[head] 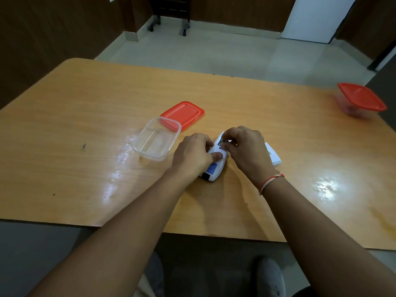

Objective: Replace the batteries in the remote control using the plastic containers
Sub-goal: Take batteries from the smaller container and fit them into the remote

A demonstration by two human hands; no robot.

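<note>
Wood-grain counter, pale tiled floor, dark wheeled stand, white door, grey shoes

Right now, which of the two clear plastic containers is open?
The clear rectangular plastic container beside the left hand; its red lid lies behind it. The far-right container is lidded.

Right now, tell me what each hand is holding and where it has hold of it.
The left hand grips the remote control around its middle, thumb on its back. The right hand has its fingertips at the open battery compartment; what they pinch cannot be told.
</note>
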